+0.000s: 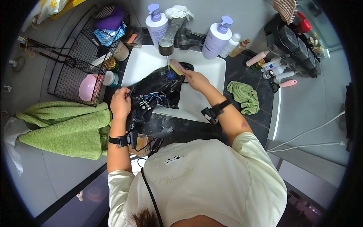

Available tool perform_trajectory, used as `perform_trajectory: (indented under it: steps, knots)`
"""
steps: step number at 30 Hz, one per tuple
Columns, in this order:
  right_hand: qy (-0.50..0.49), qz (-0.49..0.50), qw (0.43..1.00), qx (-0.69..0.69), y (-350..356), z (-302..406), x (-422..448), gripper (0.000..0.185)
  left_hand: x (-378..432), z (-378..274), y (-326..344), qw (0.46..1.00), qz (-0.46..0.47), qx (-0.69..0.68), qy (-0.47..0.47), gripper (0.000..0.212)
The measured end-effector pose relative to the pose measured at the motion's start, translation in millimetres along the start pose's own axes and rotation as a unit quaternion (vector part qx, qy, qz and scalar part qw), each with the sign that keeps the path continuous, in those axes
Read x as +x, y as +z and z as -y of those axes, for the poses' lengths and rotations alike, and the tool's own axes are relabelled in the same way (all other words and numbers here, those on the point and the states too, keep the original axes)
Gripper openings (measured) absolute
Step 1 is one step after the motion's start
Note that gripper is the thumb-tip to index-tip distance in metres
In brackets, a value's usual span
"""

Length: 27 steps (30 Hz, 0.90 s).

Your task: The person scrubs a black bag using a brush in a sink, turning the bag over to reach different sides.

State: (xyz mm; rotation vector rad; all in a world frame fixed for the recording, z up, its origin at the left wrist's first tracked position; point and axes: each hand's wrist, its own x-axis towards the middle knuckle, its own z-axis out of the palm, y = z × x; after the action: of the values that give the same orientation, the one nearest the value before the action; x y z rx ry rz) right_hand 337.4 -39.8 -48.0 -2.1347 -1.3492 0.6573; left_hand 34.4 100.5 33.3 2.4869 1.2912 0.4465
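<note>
A wet black drawstring bag or similar printed fabric item (pixel 153 85) lies across the white sink basin (pixel 210 68), its near part hanging over the front rim. White lettering and a blue-and-white cord show on it. My left hand (pixel 120 103) grips its left edge beside the basin. In my right hand (pixel 197 81) is a scrub brush with a pink back and pale yellow bristles (pixel 176 67), held at the fabric's far end. A thin stream of water (pixel 168 63) falls from the metal faucet (pixel 167 45) close to the bristles.
Lavender pump bottles (pixel 217 38) flank the faucet. A crumpled green cloth (pixel 244 98) lies on the dark counter at right. Left are a black wire basket (pixel 76 68), a pink bowl (pixel 88 87) and a hanging green towel (pixel 71 130). A black organizer (pixel 295 45) stands far right.
</note>
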Motion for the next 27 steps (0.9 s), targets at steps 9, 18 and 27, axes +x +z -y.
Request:
perform_trajectory:
  steps: [9,18,27]
  knots:
    - [-0.064,-0.109,0.981,0.148,-12,24,-39,0.036,2,-45,-4,0.859,-0.165,0.062,0.482,0.016]
    - [-0.034,0.065,0.989,-0.127,66,37,-16,0.044,-38,-11,9,0.919,-0.085,0.049,0.382,0.009]
    - [-0.17,0.083,0.982,0.032,89,86,-55,0.056,-61,-15,19,0.976,-0.064,0.048,0.201,0.016]
